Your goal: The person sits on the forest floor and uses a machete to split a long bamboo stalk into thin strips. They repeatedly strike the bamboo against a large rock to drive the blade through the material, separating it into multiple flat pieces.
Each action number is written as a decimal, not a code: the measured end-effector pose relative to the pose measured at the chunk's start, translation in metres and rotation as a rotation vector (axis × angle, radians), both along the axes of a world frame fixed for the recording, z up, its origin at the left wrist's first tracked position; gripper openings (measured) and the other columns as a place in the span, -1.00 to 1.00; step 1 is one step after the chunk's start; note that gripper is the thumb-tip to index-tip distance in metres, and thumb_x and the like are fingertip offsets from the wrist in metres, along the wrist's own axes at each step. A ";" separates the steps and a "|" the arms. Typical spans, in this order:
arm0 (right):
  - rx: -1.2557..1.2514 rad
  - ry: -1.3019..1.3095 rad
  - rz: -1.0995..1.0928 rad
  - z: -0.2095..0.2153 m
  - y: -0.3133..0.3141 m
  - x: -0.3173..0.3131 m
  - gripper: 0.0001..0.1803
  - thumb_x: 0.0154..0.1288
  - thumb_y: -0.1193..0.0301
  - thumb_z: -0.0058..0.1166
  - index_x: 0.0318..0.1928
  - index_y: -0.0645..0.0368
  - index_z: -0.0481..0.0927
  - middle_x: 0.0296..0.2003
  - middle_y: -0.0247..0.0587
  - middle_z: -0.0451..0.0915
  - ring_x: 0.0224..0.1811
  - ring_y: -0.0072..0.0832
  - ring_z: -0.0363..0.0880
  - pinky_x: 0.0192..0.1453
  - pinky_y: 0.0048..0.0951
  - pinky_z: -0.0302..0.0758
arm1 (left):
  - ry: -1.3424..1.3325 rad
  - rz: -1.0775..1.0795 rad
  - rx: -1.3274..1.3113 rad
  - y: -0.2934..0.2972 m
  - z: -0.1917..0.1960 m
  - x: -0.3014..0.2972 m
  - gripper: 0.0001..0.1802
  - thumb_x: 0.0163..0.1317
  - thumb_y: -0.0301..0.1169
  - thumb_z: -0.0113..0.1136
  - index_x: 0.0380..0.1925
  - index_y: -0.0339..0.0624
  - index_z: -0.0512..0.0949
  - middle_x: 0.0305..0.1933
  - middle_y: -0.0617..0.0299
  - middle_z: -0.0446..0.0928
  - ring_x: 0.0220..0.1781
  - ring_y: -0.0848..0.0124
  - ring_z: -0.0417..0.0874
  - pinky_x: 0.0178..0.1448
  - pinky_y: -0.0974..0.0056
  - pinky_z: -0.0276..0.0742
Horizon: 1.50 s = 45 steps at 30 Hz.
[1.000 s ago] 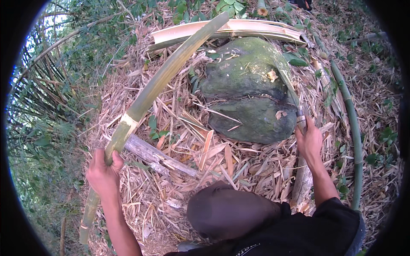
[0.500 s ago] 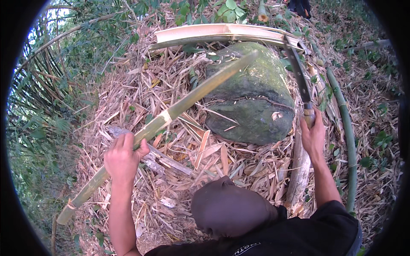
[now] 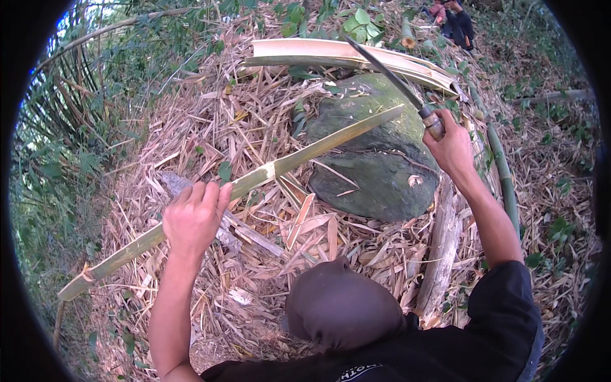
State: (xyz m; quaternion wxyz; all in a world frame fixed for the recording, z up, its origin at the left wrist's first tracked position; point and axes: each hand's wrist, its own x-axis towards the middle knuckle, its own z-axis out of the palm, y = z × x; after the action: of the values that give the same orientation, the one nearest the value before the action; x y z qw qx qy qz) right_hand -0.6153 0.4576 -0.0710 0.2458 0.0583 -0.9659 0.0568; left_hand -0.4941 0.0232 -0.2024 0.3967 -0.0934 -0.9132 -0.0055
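Observation:
My left hand (image 3: 194, 218) is wrapped round a long split strip of green bamboo (image 3: 324, 143). The strip slants up to the right, its far end over a big mossy rock (image 3: 375, 175); I cannot tell whether it touches the stone. A pale scraped node shows near its middle. In my right hand (image 3: 453, 143) is a machete (image 3: 388, 73), gripped by its wooden handle at the rock's right side. Its dark blade points up and to the left, above the strip and apart from it.
Behind the rock lie split bamboo halves (image 3: 331, 51), pale inside. A weathered log (image 3: 439, 254) and a green bamboo pole (image 3: 503, 172) lie at the right. Dry leaves and bamboo shavings cover the ground. A person (image 3: 458, 25) is at the far right; bamboo clumps (image 3: 63, 114) stand left.
My right hand has moved up and left, and the machete blade has swung leftward. The bamboo strip lies at a flatter angle, its near end farther left and higher. The view has shifted slightly.

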 end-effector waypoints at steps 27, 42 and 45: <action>-0.311 0.727 0.559 0.124 -0.102 0.008 -0.75 0.19 0.31 0.26 -0.18 0.17 0.62 -0.39 -0.29 0.67 -0.34 -0.58 0.63 -0.22 -0.39 0.55 | -0.037 -0.038 0.086 -0.003 -0.014 -0.005 -0.57 0.43 -0.09 0.18 -0.58 -0.08 0.50 -0.60 0.22 0.57 -0.64 0.30 0.65 -0.59 0.22 0.57; -0.889 -0.690 -0.034 -0.037 0.072 -0.029 -0.71 0.08 0.40 0.22 -0.28 0.41 0.59 -0.47 -0.03 0.69 -0.48 -0.41 0.71 -0.35 -0.31 0.63 | 0.015 -0.069 0.031 -0.007 -0.032 -0.005 -0.56 0.41 -0.05 0.19 -0.58 -0.05 0.49 -0.57 0.23 0.58 -0.55 0.34 0.69 -0.50 0.25 0.62; -0.302 -0.487 -0.130 -0.021 0.048 -0.011 -0.71 0.08 0.39 0.22 -0.27 0.41 0.61 -0.45 -0.02 0.70 -0.45 -0.39 0.72 -0.33 -0.29 0.63 | 0.005 -0.074 0.040 0.000 -0.033 -0.004 -0.57 0.41 -0.06 0.20 -0.58 -0.05 0.49 -0.57 0.23 0.58 -0.56 0.34 0.70 -0.50 0.26 0.62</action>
State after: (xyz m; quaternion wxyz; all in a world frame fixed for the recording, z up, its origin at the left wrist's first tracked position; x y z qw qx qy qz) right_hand -0.6265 0.5056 -0.0915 0.0155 -0.0563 -0.9788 0.1964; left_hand -0.4980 0.0229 -0.2355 0.4004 -0.1191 -0.9078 -0.0384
